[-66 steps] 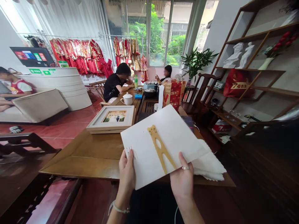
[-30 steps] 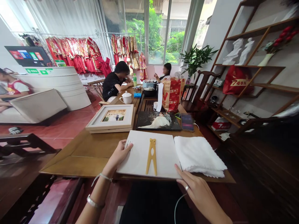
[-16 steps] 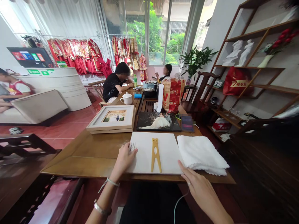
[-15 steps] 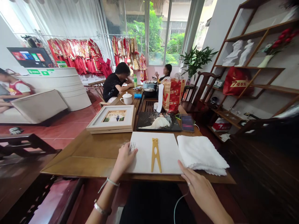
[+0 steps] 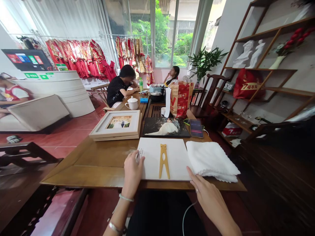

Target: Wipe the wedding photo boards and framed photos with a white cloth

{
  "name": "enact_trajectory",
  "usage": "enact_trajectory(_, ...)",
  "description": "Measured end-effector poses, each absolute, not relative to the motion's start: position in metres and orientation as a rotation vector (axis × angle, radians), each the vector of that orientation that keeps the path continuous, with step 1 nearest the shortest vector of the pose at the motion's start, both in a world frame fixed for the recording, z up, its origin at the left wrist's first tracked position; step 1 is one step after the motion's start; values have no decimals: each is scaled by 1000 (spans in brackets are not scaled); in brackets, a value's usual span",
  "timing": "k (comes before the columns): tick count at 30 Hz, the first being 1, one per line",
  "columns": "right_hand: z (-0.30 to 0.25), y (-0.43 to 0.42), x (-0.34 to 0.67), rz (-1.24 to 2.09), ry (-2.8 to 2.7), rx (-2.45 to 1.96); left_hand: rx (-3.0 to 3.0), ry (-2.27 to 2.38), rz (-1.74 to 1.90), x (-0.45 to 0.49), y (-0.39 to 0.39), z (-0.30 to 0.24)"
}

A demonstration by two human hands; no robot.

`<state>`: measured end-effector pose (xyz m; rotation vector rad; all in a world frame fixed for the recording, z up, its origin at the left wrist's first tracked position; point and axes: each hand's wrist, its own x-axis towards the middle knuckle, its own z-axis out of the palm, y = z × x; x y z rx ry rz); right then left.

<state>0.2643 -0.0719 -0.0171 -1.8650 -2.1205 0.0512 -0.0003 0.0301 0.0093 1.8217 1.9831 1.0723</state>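
Observation:
A white board (image 5: 174,157) lies flat on the wooden table (image 5: 98,164) in front of me, with a yellow forked stand piece (image 5: 163,160) fixed down its middle. My left hand (image 5: 133,170) rests on the board's left edge, fingers laid over it. My right hand (image 5: 205,193) touches the board's near right corner with fingers stretched out. A folded white cloth (image 5: 210,159) lies just right of the board.
Beyond the board lie a dark picture (image 5: 166,127), a framed photo (image 5: 118,124) and a phone (image 5: 196,127). A red bag (image 5: 180,98), teapot (image 5: 132,103) and two seated people are farther back. Shelves (image 5: 258,82) stand on the right.
The board was held up tilted in both hands, then laid flat on the table. Both hands now stay at its edges, and the left arm has drawn in closer.

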Motion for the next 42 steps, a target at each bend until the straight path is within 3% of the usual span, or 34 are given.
enact_trajectory(12,-17,-72,260,68,-2093,-1869,1879,2011,1090,6,21,1)
enact_trajectory(18,16,-85,270,385,-2081,-1664,1955,1849,1092,-13,23,-11)
enact_trajectory(25,8,-48,344,-155,-2135,-1597,2093,1580,1106,-29,26,-22)
enact_trajectory(33,-3,-3,345,-212,-2146,-1707,2169,1553,1070,-31,31,-21)
enact_trajectory(42,13,-2,332,-152,-1866,-1355,2315,1303,857,-16,45,-17)
